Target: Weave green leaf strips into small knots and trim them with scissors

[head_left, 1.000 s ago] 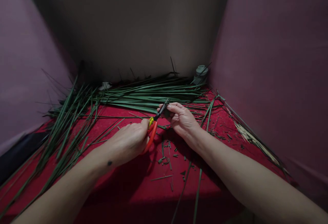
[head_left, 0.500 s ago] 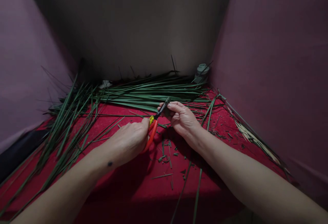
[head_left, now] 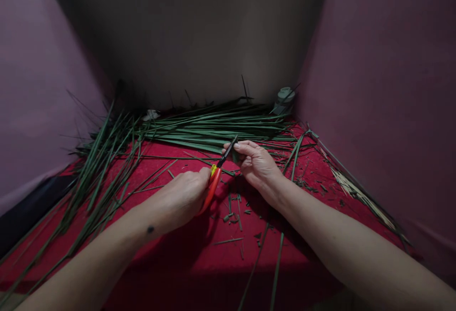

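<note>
My left hand (head_left: 188, 192) is closed around a pair of snips (head_left: 214, 183) with red and yellow handles. Their dark, narrow blades point up and away, and the tip lies right at the fingers of my right hand (head_left: 257, 161). Those fingers are pinched on a green leaf strip (head_left: 235, 157), of which only a short part shows. Whether the blades touch the strip I cannot tell. Below both hands, small cut leaf pieces (head_left: 231, 218) are scattered over the red cloth (head_left: 185, 249).
Long green leaves (head_left: 199, 130) lie in a pile along the back wall. Another heap of leaves (head_left: 103, 168) spreads down the left side. A lidded container (head_left: 285, 101) stands at the back right corner. Pale thin sticks (head_left: 356, 194) lie along the right wall.
The snips' handles look closer together than before, and the blades look narrower. The whole view has shifted slightly; both hands stay in nearly the same place.
</note>
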`<act>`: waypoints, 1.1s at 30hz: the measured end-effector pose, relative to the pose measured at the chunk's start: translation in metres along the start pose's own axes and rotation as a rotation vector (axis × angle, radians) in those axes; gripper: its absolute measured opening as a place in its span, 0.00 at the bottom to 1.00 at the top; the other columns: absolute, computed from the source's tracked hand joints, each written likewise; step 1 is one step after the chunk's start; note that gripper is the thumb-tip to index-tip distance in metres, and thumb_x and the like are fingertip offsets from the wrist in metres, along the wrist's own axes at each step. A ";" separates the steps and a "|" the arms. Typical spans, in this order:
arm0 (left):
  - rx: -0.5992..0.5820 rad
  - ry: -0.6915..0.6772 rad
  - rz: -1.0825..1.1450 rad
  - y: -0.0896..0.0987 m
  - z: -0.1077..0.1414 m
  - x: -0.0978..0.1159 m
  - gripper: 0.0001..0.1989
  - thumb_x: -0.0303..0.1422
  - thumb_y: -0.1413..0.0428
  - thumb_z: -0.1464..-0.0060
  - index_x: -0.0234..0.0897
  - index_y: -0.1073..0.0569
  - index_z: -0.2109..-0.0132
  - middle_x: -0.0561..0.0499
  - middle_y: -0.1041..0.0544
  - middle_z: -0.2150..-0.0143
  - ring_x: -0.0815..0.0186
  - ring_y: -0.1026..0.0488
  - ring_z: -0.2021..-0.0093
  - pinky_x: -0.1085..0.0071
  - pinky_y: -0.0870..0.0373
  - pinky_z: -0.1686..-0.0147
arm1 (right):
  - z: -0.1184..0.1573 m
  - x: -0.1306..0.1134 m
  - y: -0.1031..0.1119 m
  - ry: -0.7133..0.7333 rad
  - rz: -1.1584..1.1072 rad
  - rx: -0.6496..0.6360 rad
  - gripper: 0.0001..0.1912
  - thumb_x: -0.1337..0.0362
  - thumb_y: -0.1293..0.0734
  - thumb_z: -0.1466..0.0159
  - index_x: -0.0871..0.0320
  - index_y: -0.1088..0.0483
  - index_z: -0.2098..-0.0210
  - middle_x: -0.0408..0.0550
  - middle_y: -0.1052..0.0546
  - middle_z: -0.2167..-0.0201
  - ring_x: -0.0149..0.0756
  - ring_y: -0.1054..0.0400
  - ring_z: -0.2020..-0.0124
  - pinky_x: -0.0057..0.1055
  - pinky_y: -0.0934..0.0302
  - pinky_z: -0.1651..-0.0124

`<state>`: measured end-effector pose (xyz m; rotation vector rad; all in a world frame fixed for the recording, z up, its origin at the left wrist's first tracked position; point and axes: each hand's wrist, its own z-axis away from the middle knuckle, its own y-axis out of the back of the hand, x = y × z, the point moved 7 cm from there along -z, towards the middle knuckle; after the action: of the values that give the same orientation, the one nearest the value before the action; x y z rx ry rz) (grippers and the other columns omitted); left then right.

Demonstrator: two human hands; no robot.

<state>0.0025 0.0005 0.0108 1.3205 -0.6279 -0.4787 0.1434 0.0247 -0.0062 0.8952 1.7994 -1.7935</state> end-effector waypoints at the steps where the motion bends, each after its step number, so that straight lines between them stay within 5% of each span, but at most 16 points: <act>1: -0.003 -0.006 0.028 0.000 0.002 -0.001 0.07 0.37 0.55 0.46 0.39 0.40 0.65 0.46 0.25 0.71 0.59 0.29 0.74 0.69 0.47 0.77 | 0.000 0.001 0.001 -0.005 0.001 0.002 0.06 0.73 0.31 0.53 0.59 0.32 0.80 0.44 0.23 0.77 0.31 0.28 0.74 0.31 0.35 0.60; 6: 0.069 0.082 0.164 0.020 0.014 -0.019 0.05 0.34 0.56 0.47 0.39 0.40 0.70 0.50 0.28 0.75 0.66 0.34 0.77 0.70 0.46 0.76 | 0.003 0.001 -0.001 -0.009 0.142 -0.052 0.04 0.69 0.30 0.53 0.59 0.31 0.79 0.45 0.22 0.76 0.33 0.28 0.72 0.32 0.36 0.61; 11: 0.158 0.309 -0.056 0.031 0.027 -0.062 0.10 0.36 0.57 0.45 0.39 0.41 0.72 0.48 0.31 0.76 0.65 0.36 0.77 0.69 0.47 0.76 | 0.019 0.001 -0.022 0.216 0.895 -0.262 0.06 0.73 0.32 0.52 0.57 0.27 0.81 0.41 0.26 0.82 0.29 0.35 0.77 0.29 0.43 0.69; 13: 0.180 0.393 -0.178 0.028 0.035 -0.081 0.10 0.37 0.56 0.45 0.39 0.41 0.73 0.48 0.33 0.78 0.65 0.36 0.78 0.69 0.49 0.77 | 0.024 0.007 -0.029 0.212 1.008 -0.335 0.07 0.74 0.34 0.51 0.57 0.26 0.81 0.40 0.27 0.83 0.28 0.37 0.79 0.28 0.46 0.72; 21: 0.046 0.416 -0.262 0.005 0.042 -0.113 0.13 0.37 0.56 0.45 0.36 0.33 0.71 0.44 0.29 0.74 0.61 0.31 0.75 0.68 0.47 0.77 | 0.018 0.017 -0.015 -0.142 0.587 -0.276 0.04 0.67 0.31 0.50 0.61 0.28 0.79 0.45 0.24 0.81 0.29 0.32 0.79 0.28 0.38 0.70; 25: 0.100 0.422 -0.157 0.025 0.028 -0.090 0.15 0.41 0.55 0.45 0.36 0.29 0.67 0.39 0.26 0.68 0.56 0.29 0.70 0.65 0.42 0.73 | 0.019 0.022 -0.014 -0.198 0.471 -0.306 0.05 0.66 0.30 0.50 0.62 0.29 0.77 0.47 0.23 0.80 0.31 0.29 0.78 0.29 0.35 0.71; 28: 0.256 0.134 0.217 0.050 0.012 -0.040 0.16 0.41 0.53 0.45 0.37 0.27 0.59 0.47 0.24 0.64 0.62 0.29 0.64 0.68 0.36 0.64 | 0.020 0.021 -0.016 -0.188 0.480 -0.319 0.05 0.66 0.30 0.48 0.62 0.28 0.77 0.47 0.23 0.80 0.30 0.30 0.79 0.27 0.35 0.72; 30: 0.173 0.079 0.448 0.050 0.001 -0.016 0.16 0.42 0.52 0.46 0.37 0.26 0.61 0.51 0.25 0.70 0.66 0.31 0.71 0.72 0.37 0.71 | 0.020 0.019 -0.016 -0.178 0.497 -0.321 0.05 0.66 0.30 0.48 0.62 0.28 0.77 0.47 0.23 0.80 0.30 0.30 0.80 0.26 0.35 0.72; 33: 0.138 0.013 0.472 0.049 -0.015 0.005 0.13 0.38 0.50 0.48 0.34 0.27 0.68 0.51 0.28 0.74 0.69 0.34 0.74 0.74 0.40 0.76 | 0.019 0.015 -0.017 -0.143 0.537 -0.323 0.07 0.64 0.30 0.48 0.62 0.28 0.77 0.47 0.23 0.81 0.29 0.30 0.80 0.25 0.35 0.73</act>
<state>0.0146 0.0179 0.0574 1.2503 -0.9439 -0.0418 0.1182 0.0090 -0.0061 0.9725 1.5132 -1.1631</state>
